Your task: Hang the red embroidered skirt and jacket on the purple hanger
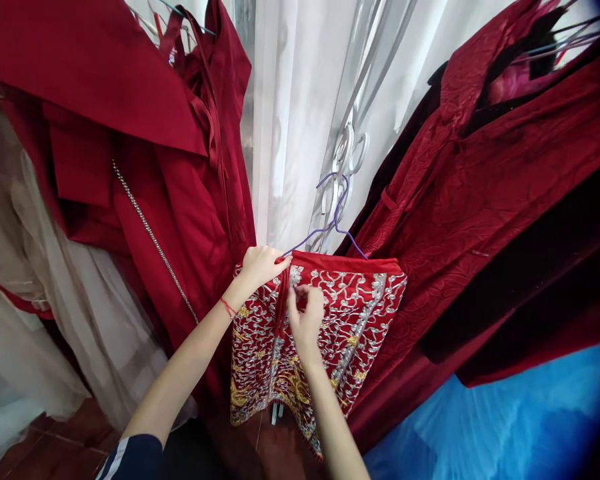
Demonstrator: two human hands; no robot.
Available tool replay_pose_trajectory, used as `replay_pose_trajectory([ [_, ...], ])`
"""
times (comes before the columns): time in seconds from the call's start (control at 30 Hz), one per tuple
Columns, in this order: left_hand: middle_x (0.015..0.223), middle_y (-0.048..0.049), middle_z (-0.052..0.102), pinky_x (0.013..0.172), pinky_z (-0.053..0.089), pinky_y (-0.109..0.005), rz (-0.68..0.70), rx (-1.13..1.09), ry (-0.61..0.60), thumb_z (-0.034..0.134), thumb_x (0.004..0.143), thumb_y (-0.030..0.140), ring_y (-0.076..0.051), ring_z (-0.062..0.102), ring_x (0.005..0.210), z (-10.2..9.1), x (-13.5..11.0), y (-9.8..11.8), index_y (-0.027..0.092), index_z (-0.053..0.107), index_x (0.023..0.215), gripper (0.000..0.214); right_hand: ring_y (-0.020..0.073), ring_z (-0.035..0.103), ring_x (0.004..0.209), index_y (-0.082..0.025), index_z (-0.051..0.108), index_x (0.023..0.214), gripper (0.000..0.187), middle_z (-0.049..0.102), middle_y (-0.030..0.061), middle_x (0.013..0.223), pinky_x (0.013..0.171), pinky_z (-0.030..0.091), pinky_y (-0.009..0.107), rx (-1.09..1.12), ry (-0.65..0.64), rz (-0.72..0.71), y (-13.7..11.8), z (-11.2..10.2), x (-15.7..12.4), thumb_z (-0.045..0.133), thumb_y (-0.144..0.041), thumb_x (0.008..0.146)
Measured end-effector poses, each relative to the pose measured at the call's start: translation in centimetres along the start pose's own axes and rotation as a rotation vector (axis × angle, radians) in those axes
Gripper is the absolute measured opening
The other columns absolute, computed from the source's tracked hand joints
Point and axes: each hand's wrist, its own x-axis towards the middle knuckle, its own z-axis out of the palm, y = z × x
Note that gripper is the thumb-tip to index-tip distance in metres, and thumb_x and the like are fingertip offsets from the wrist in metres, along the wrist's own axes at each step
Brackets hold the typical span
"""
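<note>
A red skirt (357, 313) with silver and gold embroidery hangs in front of me from a purple wire hanger (336, 217). My left hand (266, 265) is closed on the red waistband at the skirt's left side, beside the hanger's arm. Just below and to the right, my right hand (307, 317) is in front of the embroidered cloth, thumb and forefinger curled together in a pinch. What lies between those fingertips is too small to tell. Narrow red strips of cloth (282, 303) hang down between the two hands.
Dark red gowns (180, 193) hang close on the left, above pale tulle skirts (95, 300). Patterned red garments (430, 253) and blue ruffled fabric (480, 420) crowd the right. Behind are a white curtain (300, 120) and a scrolled white metal stand (350, 147).
</note>
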Motion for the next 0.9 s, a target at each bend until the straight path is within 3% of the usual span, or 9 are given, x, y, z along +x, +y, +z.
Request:
replay_pose_trajectory([
  [0.1, 0.084, -0.0123, 0.075, 0.063, 0.040, -0.029, 0.015, -0.028, -0.026, 0.037, 0.095, 0.054, -0.024, 0.070, 0.081, 0.1, 0.3, -0.4, 0.020, 0.077, 0.086, 0.053, 0.0261, 0.055, 0.102, -0.018, 0.051, 0.111, 0.022, 0.052, 0.0159, 0.110, 0.087, 0.048, 0.042, -0.025, 0.018, 0.116, -1.1, 2.3, -2.6, 0.051, -0.028, 0.092],
  [0.2, 0.088, -0.0122, 0.075, 0.066, 0.041, -0.029, 0.039, -0.049, -0.043, 0.039, 0.095, 0.053, -0.024, 0.069, 0.085, 0.3, 0.6, -0.8, 0.020, 0.076, 0.090, 0.050, 0.0263, 0.056, 0.100, -0.016, 0.051, 0.109, 0.020, 0.049, 0.0190, 0.111, 0.086, 0.048, 0.041, -0.118, 0.032, 0.147, -1.8, 3.7, -2.6, 0.043, -0.023, 0.092],
  [0.33, 0.086, -0.0118, 0.075, 0.065, 0.040, -0.030, 0.080, -0.087, -0.019, 0.038, 0.095, 0.054, -0.025, 0.070, 0.083, 0.6, 0.7, -1.1, 0.020, 0.076, 0.088, 0.052, 0.0204, 0.057, 0.077, -0.019, 0.050, 0.095, 0.017, 0.056, 0.0107, 0.090, 0.072, 0.049, 0.034, -0.030, -0.129, 0.193, -3.0, 2.2, -1.0, 0.034, -0.016, 0.089],
  [0.47, 0.086, -0.0118, 0.075, 0.066, 0.040, -0.029, 0.145, -0.134, 0.002, 0.023, 0.098, 0.058, -0.025, 0.070, 0.082, 0.6, 0.1, -1.5, 0.020, 0.072, 0.101, 0.062, 0.0125, 0.044, 0.053, -0.021, 0.047, 0.076, 0.017, 0.046, -0.0027, 0.061, 0.055, 0.041, 0.025, 0.204, -0.424, 0.288, -6.2, -1.4, 3.7, 0.033, -0.017, 0.086],
  [0.6, 0.091, -0.0124, 0.075, 0.068, 0.042, -0.029, 0.246, -0.171, 0.025, 0.017, 0.100, 0.046, -0.024, 0.070, 0.084, 0.3, -0.7, -2.2, 0.015, 0.059, 0.126, 0.057, 0.0105, 0.041, 0.053, -0.018, 0.050, 0.070, 0.021, 0.044, -0.0025, 0.058, 0.056, 0.038, 0.023, 0.118, -0.503, 0.259, -10.7, -2.6, 12.6, 0.036, -0.017, 0.085],
  [0.7, 0.090, -0.0146, 0.074, 0.072, 0.044, -0.032, 0.216, -0.184, 0.008, 0.025, 0.097, 0.056, -0.026, 0.070, 0.086, -0.1, -0.4, -2.4, 0.012, 0.065, 0.113, 0.062, 0.0104, 0.039, 0.051, -0.015, 0.054, 0.065, 0.023, 0.043, -0.0019, 0.053, 0.056, 0.038, 0.025, -0.084, -0.741, 0.314, -12.8, 0.2, 18.4, 0.040, -0.010, 0.082],
  [0.77, 0.085, -0.0140, 0.074, 0.073, 0.046, -0.033, 0.141, -0.214, -0.045, 0.028, 0.093, 0.064, -0.028, 0.070, 0.084, -0.3, 0.2, -2.2, 0.013, 0.071, 0.096, 0.066, 0.0104, 0.040, 0.048, -0.014, 0.057, 0.067, 0.022, 0.043, -0.0021, 0.050, 0.055, 0.038, 0.026, -0.179, -0.895, 0.365, -13.5, 3.0, 20.4, 0.042, -0.009, 0.083],
  [0.83, 0.085, -0.0139, 0.073, 0.075, 0.048, -0.035, 0.059, -0.259, -0.092, 0.027, 0.095, 0.061, -0.028, 0.070, 0.086, -0.5, 0.9, -1.9, 0.014, 0.072, 0.085, 0.066, 0.0114, 0.045, 0.049, -0.013, 0.057, 0.072, 0.022, 0.049, -0.0005, 0.052, 0.056, 0.042, 0.027, -0.220, -0.995, 0.405, -13.9, 5.5, 20.7, 0.043, -0.012, 0.088],
  [0.9, 0.092, -0.0142, 0.073, 0.078, 0.050, -0.037, 0.013, -0.304, -0.103, 0.028, 0.098, 0.053, -0.029, 0.069, 0.092, -0.4, 1.3, -1.7, 0.015, 0.073, 0.087, 0.060, 0.0139, 0.054, 0.056, -0.013, 0.057, 0.075, 0.024, 0.056, 0.0036, 0.058, 0.061, 0.046, 0.029, -0.267, -1.050, 0.353, -13.9, 7.0, 19.6, 0.045, -0.022, 0.093],
])
